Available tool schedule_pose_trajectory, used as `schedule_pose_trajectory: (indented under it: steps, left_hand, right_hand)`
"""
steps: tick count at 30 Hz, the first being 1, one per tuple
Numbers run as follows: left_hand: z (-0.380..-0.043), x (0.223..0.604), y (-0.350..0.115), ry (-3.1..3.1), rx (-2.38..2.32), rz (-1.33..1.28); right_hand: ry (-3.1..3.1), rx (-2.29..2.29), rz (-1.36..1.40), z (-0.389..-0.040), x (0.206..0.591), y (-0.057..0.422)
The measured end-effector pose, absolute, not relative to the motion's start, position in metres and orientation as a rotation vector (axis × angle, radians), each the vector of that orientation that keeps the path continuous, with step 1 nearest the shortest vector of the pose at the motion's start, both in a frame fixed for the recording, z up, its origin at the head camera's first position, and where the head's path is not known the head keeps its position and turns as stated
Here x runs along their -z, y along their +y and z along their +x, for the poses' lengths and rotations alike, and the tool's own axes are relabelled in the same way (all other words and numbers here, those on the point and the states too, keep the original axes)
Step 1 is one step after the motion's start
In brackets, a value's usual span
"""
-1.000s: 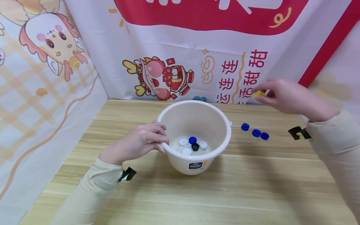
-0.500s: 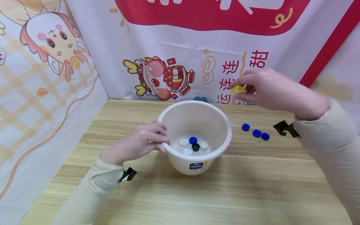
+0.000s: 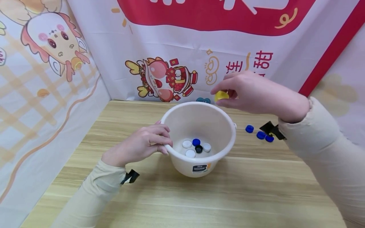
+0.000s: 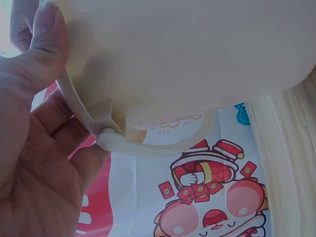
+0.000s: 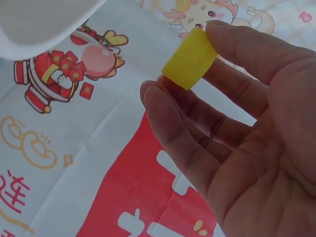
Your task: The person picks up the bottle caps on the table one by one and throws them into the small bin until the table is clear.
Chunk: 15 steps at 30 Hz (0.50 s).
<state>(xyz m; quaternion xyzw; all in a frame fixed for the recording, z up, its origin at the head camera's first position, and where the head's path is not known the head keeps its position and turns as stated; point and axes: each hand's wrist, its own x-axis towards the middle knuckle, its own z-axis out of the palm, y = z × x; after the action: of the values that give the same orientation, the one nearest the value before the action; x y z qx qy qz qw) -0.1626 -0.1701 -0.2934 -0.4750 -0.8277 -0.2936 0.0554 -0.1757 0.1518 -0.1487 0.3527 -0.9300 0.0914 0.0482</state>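
Observation:
A cream plastic bucket (image 3: 196, 161) stands upright on the wooden table. My left hand (image 3: 142, 141) grips its left rim, fingers over the edge and thumb outside; the left wrist view shows the hand beside the bucket's handle (image 4: 148, 148). My right hand (image 3: 245, 91) pinches a yellow bottle cap (image 3: 221, 96) between thumb and fingers, held in the air at the bucket's far right rim. In the right wrist view the yellow cap (image 5: 190, 59) sits at the fingertips. Inside the bucket lie a blue cap (image 3: 196, 142), a black cap (image 3: 198, 148) and three white caps (image 3: 190, 153).
Three blue caps (image 3: 249, 128) lie on the table right of the bucket, partly near the right sleeve. A printed cloth (image 3: 171, 41) hangs behind the table, and another patterned cloth (image 3: 42, 79) lines the left side. The wooden table (image 3: 199, 202) extends in front.
My right hand has moved left with the yellow cap, from beyond the blue caps to the bucket's far right rim. The left hand and bucket have stayed put.

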Motion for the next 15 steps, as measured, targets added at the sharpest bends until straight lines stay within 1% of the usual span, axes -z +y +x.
schedule_pose_trajectory:
  steps: [15]
  left_hand:
    - [-0.164,0.294,-0.171,-2.516,0.888,-1.452]
  right_hand:
    - [-2.876,-0.342,1.203,-0.184,0.164,0.124]
